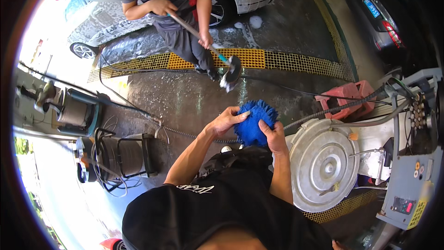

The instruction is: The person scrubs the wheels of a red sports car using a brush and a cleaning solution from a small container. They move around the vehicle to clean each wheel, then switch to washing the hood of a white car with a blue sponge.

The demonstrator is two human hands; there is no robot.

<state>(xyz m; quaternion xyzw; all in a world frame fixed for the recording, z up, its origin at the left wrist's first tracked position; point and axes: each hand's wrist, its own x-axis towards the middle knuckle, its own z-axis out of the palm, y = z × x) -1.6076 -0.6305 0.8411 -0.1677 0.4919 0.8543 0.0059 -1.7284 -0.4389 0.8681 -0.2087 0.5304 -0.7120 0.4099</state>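
Observation:
In front of my chest I hold a blue shaggy wash mitt [253, 125] with both hands. Its fringe sticks out around the upper edge and the right side. My left hand [228, 120] grips its left edge, the thumb lying on top. On the other side, my right hand [274, 135] pinches the right edge, thumb over the blue cloth. The fingers beneath the mitt are hidden.
Ahead, a person [173, 14] holds a long-handled brush [233, 69] beside a foam-covered car [111, 21]. Hoses [180, 133] cross the wet floor. A machine with a round metal lid [323, 164] stands right; vacuum cleaners [121, 155] stand left. Yellow grating [240, 58] lies ahead.

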